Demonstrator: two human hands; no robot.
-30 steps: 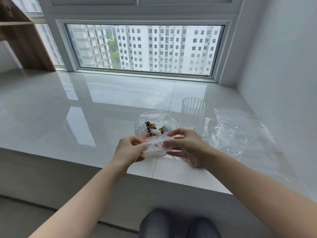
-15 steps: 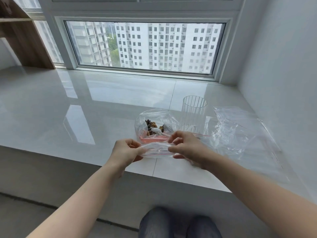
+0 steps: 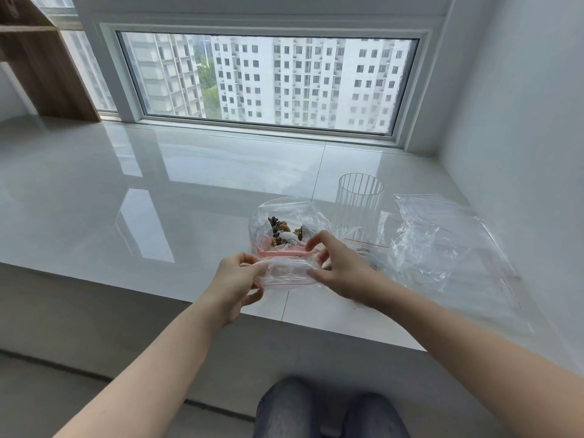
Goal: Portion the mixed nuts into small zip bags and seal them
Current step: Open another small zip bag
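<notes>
Both hands hold a small zip bag (image 3: 286,273) just above the near edge of the white ledge (image 3: 189,191). The left hand (image 3: 235,279) pinches its left end, fingers curled; the right hand (image 3: 339,267) pinches the right end. Just behind it sits a bigger bag of mixed nuts (image 3: 281,227), beside a ribbed clear cup (image 3: 358,203) and loose plastic bags (image 3: 442,248).

A shiny white ledge (image 3: 164,191) holds a nut bag (image 3: 284,221), a clear cup (image 3: 358,202) (ribbed) and flat bags (image 3: 442,245), beyond the hands.
</notes>
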